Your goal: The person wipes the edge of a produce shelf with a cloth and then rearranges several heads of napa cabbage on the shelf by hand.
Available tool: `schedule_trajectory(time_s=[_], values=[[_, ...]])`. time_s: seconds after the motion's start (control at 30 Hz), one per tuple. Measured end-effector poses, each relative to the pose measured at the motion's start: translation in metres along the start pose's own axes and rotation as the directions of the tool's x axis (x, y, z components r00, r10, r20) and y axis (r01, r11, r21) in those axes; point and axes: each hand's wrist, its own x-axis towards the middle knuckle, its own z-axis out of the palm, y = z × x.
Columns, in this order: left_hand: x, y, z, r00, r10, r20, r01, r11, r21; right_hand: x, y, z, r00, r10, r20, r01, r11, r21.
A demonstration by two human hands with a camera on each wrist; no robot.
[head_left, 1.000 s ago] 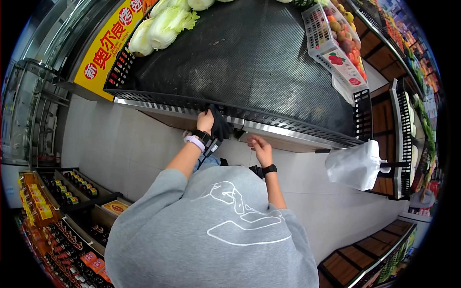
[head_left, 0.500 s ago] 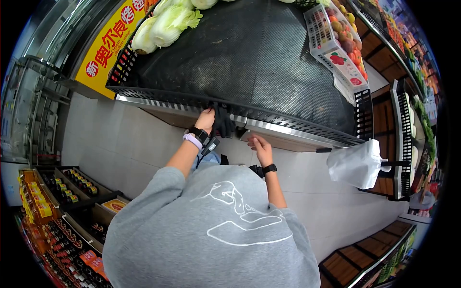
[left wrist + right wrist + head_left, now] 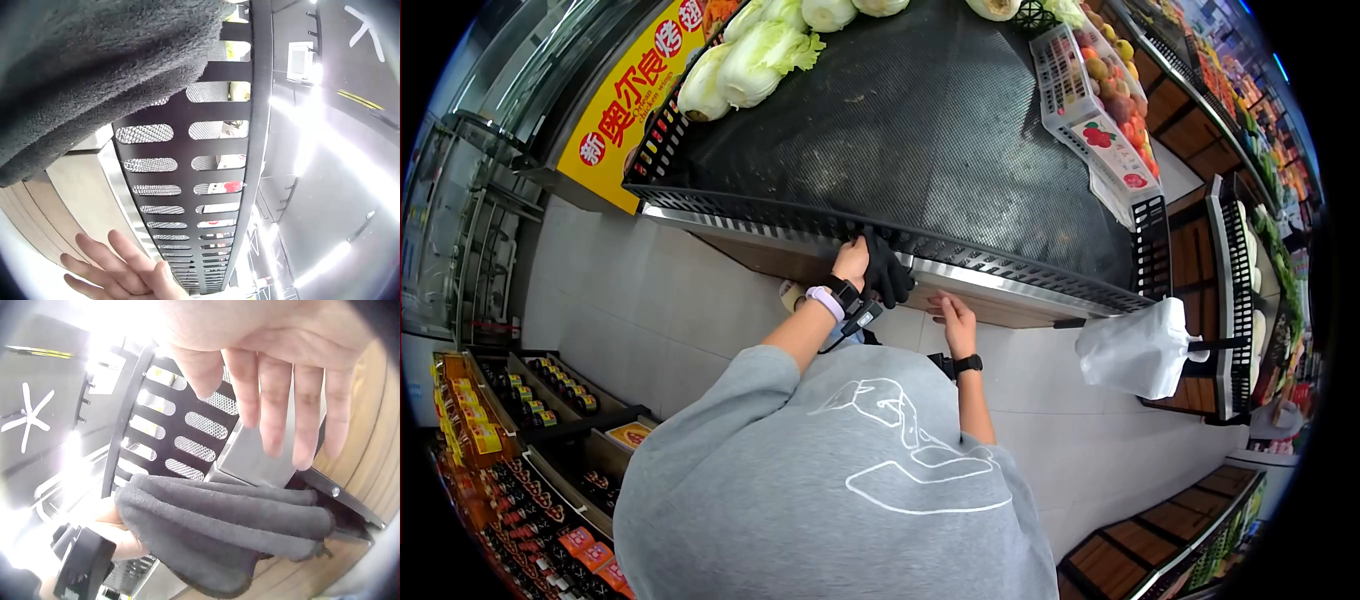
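Observation:
My left hand (image 3: 853,264) holds a folded, fuzzy dark grey cloth (image 3: 888,274) at the front of a black slatted produce rack, close to its rail. In the right wrist view the cloth (image 3: 219,525) hangs in thick folds, the left hand (image 3: 119,534) gripping it at one end. Up close in the left wrist view, the cloth (image 3: 94,75) overlaps the slatted rail (image 3: 215,112). My right hand (image 3: 956,320) hovers just right of the cloth, holding nothing. Its fingers (image 3: 275,419) point straight out in the right wrist view, apart from the cloth.
The rack's black mesh mat (image 3: 920,130) stretches ahead. Chinese cabbages (image 3: 750,65) lie at its back left, a white crate (image 3: 1090,105) of fruit at its right. A roll of plastic bags (image 3: 1135,350) hangs near the right corner. Shelves of bottles (image 3: 550,390) stand behind on the left.
My left hand has moved right along the rack's front edge with the cloth. The right hand has shifted slightly right and down. The head view has moved a little.

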Motion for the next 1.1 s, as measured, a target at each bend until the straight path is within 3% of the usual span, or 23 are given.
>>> schedule_trajectory(time_s=[0.13, 0.2, 0.3, 0.33, 0.37, 0.43, 0.5, 0.6, 0.7, 0.73, 0.83, 0.9, 0.97, 1.0, 1.1], values=[[-0.008, 0.009, -0.001, 1.0, 0.005, 0.023, -0.007, 0.997, 0.071, 0.001, 0.002, -0.001, 1.0, 0.01, -0.007, -0.01, 1.0, 0.01], [-0.001, 0.004, -0.012, 0.989, -0.014, 0.148, -0.006, 0.991, 0.133, 0.002, 0.002, -0.001, 0.999, 0.039, -0.003, -0.039, 0.999, 0.033], [-0.005, -0.014, -0.022, 0.999, -0.014, 0.048, 0.014, 1.0, 0.011, 0.005, 0.003, 0.003, 1.0, 0.027, 0.008, -0.027, 1.0, -0.004], [-0.007, -0.013, -0.03, 0.977, -0.022, 0.211, 0.034, 0.998, -0.053, 0.006, 0.003, 0.004, 1.0, 0.024, 0.011, -0.024, 1.0, -0.005], [-0.009, -0.02, -0.029, 0.995, -0.026, 0.094, 0.035, 0.995, -0.089, 0.006, 0.004, 0.005, 1.0, 0.022, 0.015, -0.022, 1.0, -0.014], [-0.008, -0.012, -0.028, 0.992, 0.006, 0.122, 0.02, 0.978, -0.209, 0.006, 0.008, 0.005, 0.999, 0.025, 0.021, -0.024, 0.999, -0.023], [-0.009, 0.001, -0.02, 0.998, -0.001, 0.064, 0.013, 0.981, -0.195, 0.008, 0.01, 0.005, 0.999, 0.043, 0.03, -0.042, 0.999, -0.02], [0.004, -0.003, -0.02, 1.0, 0.01, -0.007, -0.011, 0.991, -0.132, 0.009, 0.011, 0.007, 0.999, 0.046, 0.027, -0.046, 0.999, 0.012], [0.04, -0.037, -0.047, 0.993, 0.091, -0.08, -0.094, 0.995, -0.041, 0.012, 0.01, 0.009, 0.998, 0.058, 0.023, -0.058, 0.998, 0.002], [0.044, -0.042, -0.054, 0.972, 0.227, -0.065, -0.215, 0.964, 0.157, 0.013, 0.009, 0.01, 0.998, 0.058, 0.029, -0.058, 0.998, -0.002], [0.04, -0.041, -0.055, 0.982, 0.187, -0.021, -0.181, 0.968, 0.173, 0.013, 0.005, 0.015, 0.997, 0.066, 0.032, -0.065, 0.997, -0.03], [0.048, -0.044, -0.056, 0.978, 0.155, -0.137, -0.128, 0.973, 0.192, 0.014, 0.002, 0.018, 0.998, 0.054, 0.043, -0.051, 0.997, -0.051], [0.021, -0.029, -0.041, 0.987, 0.106, -0.121, -0.099, 0.993, 0.062, 0.016, 0.004, 0.016, 0.997, 0.053, 0.049, -0.05, 0.997, -0.057], [0.017, -0.027, -0.042, 0.987, 0.158, -0.027, -0.157, 0.987, 0.039, 0.018, 0.005, 0.015, 0.997, 0.055, 0.056, -0.051, 0.997, -0.062], [0.018, -0.014, -0.042, 0.961, 0.219, -0.17, -0.251, 0.947, -0.199, 0.021, 0.009, 0.009, 0.998, 0.038, 0.05, -0.036, 0.999, -0.038]])
